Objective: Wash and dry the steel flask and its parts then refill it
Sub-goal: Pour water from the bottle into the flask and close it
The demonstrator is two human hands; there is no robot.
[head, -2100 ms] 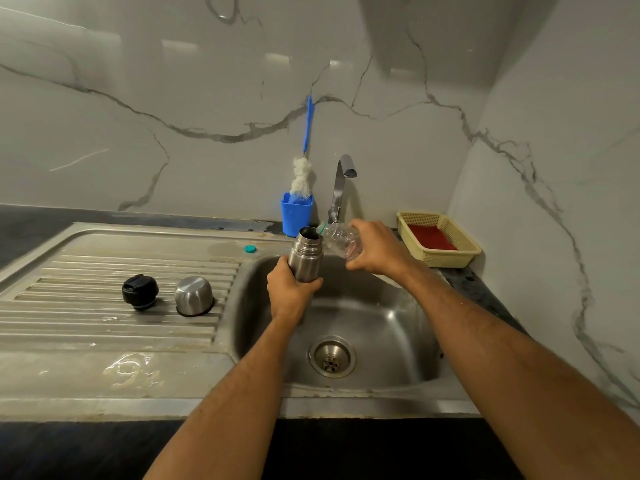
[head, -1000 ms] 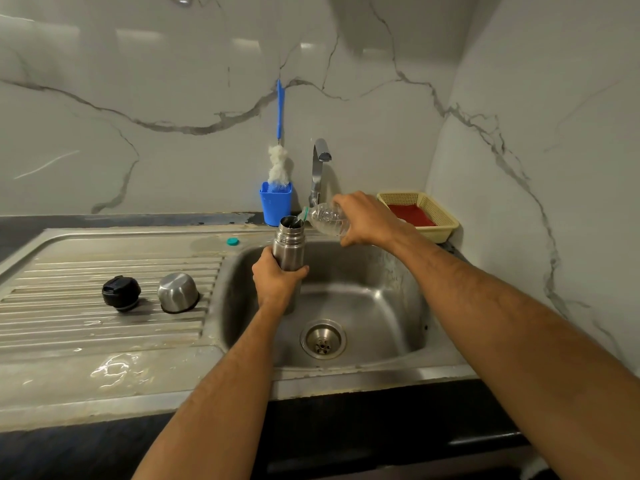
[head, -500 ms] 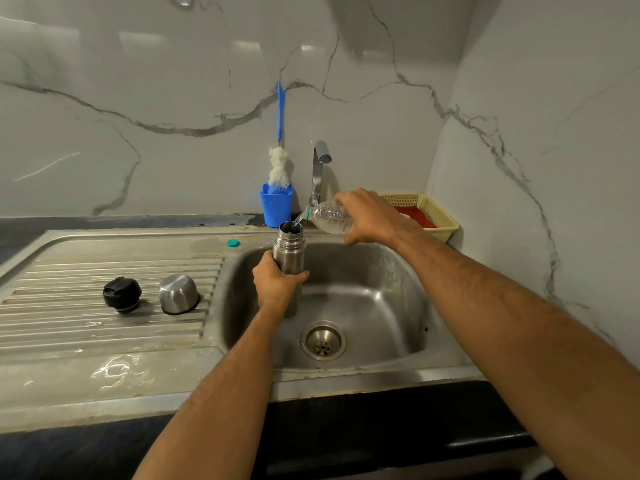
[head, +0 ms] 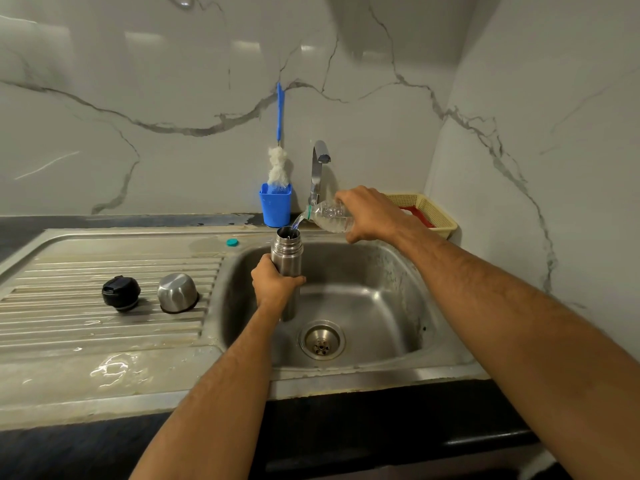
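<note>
My left hand (head: 275,284) grips the steel flask (head: 286,252) around its middle and holds it upright over the sink basin (head: 391,299), its mouth uncovered. My right hand (head: 369,214) holds a clear plastic bottle (head: 329,218) tipped toward the flask, and a thin stream of water runs from its neck into the flask's mouth. On the ribbed drainboard (head: 69,327) to the left lie the black stopper (head: 121,293) and the steel cup lid (head: 177,293), mouth down.
A small teal bottle cap (head: 232,242) lies on the sink rim. Behind the basin stand a blue holder (head: 275,206) with a bottle brush (head: 278,168) and the tap (head: 318,168). A yellow basket (head: 431,213) sits at the back right. Water puddles on the front ledge (head: 114,370).
The bottle has tipped further toward the flask, and water now streams from its neck into the flask's mouth. The left hand keeps the flask in place.
</note>
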